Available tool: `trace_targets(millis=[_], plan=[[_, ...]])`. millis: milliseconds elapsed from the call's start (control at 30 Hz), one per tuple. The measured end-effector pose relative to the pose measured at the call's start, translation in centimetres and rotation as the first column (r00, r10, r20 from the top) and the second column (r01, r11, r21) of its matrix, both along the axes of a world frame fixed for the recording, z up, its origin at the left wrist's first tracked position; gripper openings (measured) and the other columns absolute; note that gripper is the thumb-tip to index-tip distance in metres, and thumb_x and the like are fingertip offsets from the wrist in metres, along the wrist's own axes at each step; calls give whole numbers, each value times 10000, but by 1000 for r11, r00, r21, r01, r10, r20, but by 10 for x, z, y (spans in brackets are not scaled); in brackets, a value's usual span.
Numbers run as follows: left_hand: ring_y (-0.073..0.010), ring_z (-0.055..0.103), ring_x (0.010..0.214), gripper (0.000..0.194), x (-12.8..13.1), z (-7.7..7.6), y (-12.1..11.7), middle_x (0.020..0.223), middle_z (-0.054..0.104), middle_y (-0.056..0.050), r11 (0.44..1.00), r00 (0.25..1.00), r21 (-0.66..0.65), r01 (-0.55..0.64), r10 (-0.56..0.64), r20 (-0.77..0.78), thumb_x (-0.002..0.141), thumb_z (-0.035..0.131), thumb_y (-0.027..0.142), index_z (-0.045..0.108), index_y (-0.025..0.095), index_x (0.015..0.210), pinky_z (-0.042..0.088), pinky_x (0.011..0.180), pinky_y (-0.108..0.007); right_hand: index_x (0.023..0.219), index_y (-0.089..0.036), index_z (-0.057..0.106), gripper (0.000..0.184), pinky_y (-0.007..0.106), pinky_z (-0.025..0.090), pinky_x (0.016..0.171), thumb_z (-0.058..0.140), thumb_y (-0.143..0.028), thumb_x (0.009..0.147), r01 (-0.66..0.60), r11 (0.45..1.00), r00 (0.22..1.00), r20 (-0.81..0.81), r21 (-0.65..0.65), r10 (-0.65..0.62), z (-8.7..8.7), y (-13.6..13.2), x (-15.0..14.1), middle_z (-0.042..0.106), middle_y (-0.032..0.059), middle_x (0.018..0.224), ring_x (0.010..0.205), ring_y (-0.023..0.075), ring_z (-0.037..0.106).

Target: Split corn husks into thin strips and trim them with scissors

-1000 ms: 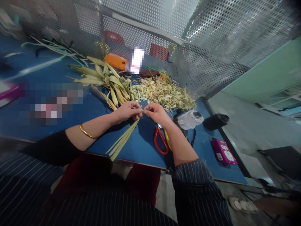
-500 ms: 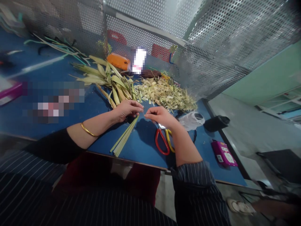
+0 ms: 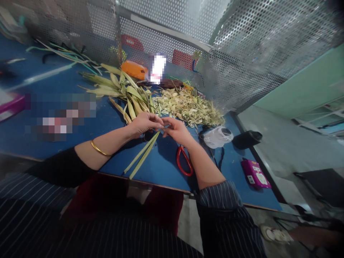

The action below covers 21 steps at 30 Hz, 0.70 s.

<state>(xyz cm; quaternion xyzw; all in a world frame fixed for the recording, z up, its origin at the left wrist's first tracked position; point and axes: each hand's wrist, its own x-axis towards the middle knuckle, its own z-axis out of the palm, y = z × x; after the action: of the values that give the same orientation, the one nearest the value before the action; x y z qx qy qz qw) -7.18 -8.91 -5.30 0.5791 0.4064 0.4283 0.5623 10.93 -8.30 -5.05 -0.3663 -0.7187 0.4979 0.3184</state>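
So it's a blue table [image 3: 158,172], with a perforated metal screen [image 3: 242,53] along its far edge and a pale green wall [image 3: 317,75] off to the right. By the far edge there's a pile of long dry husks [image 3: 131,98], an orange packet [image 3: 134,70] just behind it, and a big heap of shredded bits [image 3: 190,105] running over toward the far right corner. A white spool [image 3: 217,137] and a black spool [image 3: 246,139] sit side by side near the right edge, and a purple packet [image 3: 256,173] is closer to the near right corner.

The strips [image 3: 145,154] are narrow, flat and pale green, bunched together at the top and splayed at the bottom. They slant from the fingertips down to around the near edge, left of some red-handled scissors [image 3: 178,162], which are partly hidden by the right forearm.

Left hand [image 3: 146,123] comes in palm-down, thumb and fingers pinched on the bunched end. Right hand [image 3: 176,129] has its fingers bent over, tips right up against the left's. Honestly can't tell if it's gripping anything, fingers are in the way.
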Motion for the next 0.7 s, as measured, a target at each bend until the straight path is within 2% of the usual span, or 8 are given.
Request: trace_targets(millis=[100,167,333,433,533,633,700], plan=[[-89,548,555,158,0,-2,2,632,642,-17,997,998,69,-37,39,-42,635,762,224,701,122,739,413,504,-211,1036,-201,612,286,309,553,671,642,-226,754,31,999,1000,-4,-14,-31,-2,3,3,722,15,834,648,145,677],[-101,577,579,145,0,-3,2,653,667,-28,981,992,183,-67,86,-94,651,740,224,707,122,749,443,541,-222,1020,-198,606,257,312,548,662,644,-246,770,57,998,998,7,-29,-57,-3,5,4,724,25,817,675,166,697],[-138,634,651,125,1,-4,-1,700,712,-38,858,929,500,-117,272,-250,705,639,196,728,135,768,465,600,-242,980,-204,569,205,301,540,615,627,-246,787,122,991,993,0,-57,-122,-4,4,0,714,18,784,666,179,713],[-137,627,652,168,2,-5,-5,720,720,-31,769,873,629,-114,379,-305,734,603,198,737,152,825,448,616,-249,986,-216,540,187,313,548,630,593,-238,808,154,988,988,-10,28,-154,-6,-1,-3,702,4,779,661,179,713],[-134,600,636,179,3,-5,-7,700,707,-26,708,794,704,-54,458,-400,746,570,171,740,175,802,407,604,-255,1029,-235,533,188,337,550,707,523,-202,844,152,965,984,55,213,-167,-7,-6,-4,708,0,815,702,173,714],[-149,612,662,190,3,-6,-6,719,714,-35,686,745,728,-19,495,-447,768,556,172,745,186,766,394,611,-267,1060,-243,532,218,361,541,757,500,-184,853,155,936,975,102,315,-195,-9,-8,-5,718,3,815,736,181,714],[-158,629,695,183,3,-7,-6,765,730,-38,691,749,721,-42,500,-435,789,569,201,752,192,799,401,624,-271,1051,-236,541,213,367,543,732,531,-205,841,208,938,969,70,278,-236,-10,-8,-6,719,8,792,697,187,711]])
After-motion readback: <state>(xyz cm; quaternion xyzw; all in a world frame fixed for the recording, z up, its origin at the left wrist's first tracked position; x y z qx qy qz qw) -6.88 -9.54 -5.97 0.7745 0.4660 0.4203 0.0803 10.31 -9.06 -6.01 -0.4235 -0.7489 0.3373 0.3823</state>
